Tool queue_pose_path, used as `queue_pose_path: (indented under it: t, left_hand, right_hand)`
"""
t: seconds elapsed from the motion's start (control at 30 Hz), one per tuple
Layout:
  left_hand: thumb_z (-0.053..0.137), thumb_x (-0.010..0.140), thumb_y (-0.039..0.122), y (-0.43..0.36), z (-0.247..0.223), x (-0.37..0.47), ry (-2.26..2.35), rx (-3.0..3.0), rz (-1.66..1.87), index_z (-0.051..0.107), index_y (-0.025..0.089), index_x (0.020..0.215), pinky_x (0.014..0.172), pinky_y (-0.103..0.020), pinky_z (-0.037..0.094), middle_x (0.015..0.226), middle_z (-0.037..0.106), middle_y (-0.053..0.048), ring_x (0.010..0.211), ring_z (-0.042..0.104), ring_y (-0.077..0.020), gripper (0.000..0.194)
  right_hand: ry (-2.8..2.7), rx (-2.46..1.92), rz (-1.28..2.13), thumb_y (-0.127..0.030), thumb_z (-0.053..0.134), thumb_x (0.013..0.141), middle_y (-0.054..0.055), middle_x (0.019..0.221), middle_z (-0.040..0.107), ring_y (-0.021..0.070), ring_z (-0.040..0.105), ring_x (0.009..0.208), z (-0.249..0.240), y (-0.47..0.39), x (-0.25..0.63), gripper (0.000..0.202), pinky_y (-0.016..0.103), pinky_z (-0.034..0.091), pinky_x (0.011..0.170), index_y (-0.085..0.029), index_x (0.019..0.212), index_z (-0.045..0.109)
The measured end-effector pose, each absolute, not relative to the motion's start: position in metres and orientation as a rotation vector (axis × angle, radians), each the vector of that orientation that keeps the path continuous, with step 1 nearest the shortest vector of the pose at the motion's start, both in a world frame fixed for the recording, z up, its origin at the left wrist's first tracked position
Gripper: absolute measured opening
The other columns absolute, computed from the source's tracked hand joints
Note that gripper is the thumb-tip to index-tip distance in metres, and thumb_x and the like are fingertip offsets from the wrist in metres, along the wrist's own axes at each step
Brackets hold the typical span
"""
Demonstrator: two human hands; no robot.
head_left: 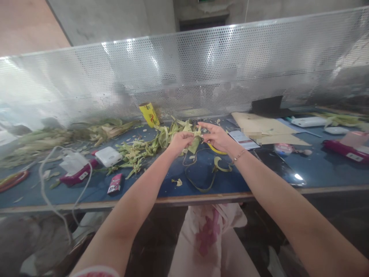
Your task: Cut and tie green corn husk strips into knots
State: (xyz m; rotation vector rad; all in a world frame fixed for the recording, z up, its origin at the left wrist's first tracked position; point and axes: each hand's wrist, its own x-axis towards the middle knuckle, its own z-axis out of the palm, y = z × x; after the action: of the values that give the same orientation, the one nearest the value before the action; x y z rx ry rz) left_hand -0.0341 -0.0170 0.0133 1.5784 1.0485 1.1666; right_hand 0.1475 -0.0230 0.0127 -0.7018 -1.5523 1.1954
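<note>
Both hands meet over the middle of the blue table (170, 184). My left hand (181, 141) is closed, its fingers pinching a pale green leafy piece (197, 134). On the other side of that piece, my right hand (215, 136) has its thumb and a finger at it, with the index finger stretched out above. A pile of green leafy pieces (135, 154) lies left of and behind my left hand. Below the hands, a thin strip (201, 189) curls on the table, and a curved pale piece (221, 164) rests near my right wrist.
A yellow packet (149, 114) stands by the perforated metal screen (190, 77). At left are a white device (108, 156), a purple tissue holder (77, 175), a white cable (42, 173) and a pink box (115, 184). Papers (265, 125), a phone (244, 140) and a black tablet (278, 167) lie right.
</note>
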Motion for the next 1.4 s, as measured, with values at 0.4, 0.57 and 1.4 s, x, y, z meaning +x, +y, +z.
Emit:
queue_pose_path:
  t: [0.4,0.57,1.4]
  left_hand:
    - [0.046,0.085,0.035,-0.018,0.006,-0.021,1.103,1.561,1.428,0.046,0.017,0.062,0.050,-0.022,0.034,0.053,0.044,0.003,0.048,0.041,-0.0079,0.029]
    - [0.047,0.086,0.031,-0.020,0.005,-0.021,1.274,1.623,1.528,0.045,0.019,0.065,0.051,-0.023,0.031,0.053,0.041,0.003,0.051,0.040,-0.0103,0.025]
    - [0.048,0.085,0.019,-0.025,0.018,-0.024,1.324,1.817,1.665,0.043,0.019,0.070,0.061,-0.024,0.032,0.061,0.042,0.003,0.057,0.041,-0.0103,0.016]
  right_hand:
    - [-1.729,-0.702,1.041,-0.021,0.066,0.069,0.007,0.131,0.052,0.0056,0.054,0.061,0.007,-0.024,0.139,0.063,0.025,0.050,0.059,-0.026,0.130,0.051]
    - [-1.795,-0.701,0.940,-0.020,0.063,0.070,0.006,0.138,0.043,0.0055,0.054,0.063,0.003,-0.027,0.129,0.060,0.024,0.051,0.057,-0.029,0.129,0.052]
    - [-1.473,-0.501,1.533,-0.007,0.065,0.064,0.000,0.110,0.063,0.0001,0.043,0.049,0.018,-0.036,0.138,0.060,0.016,0.042,0.045,-0.025,0.121,0.060]
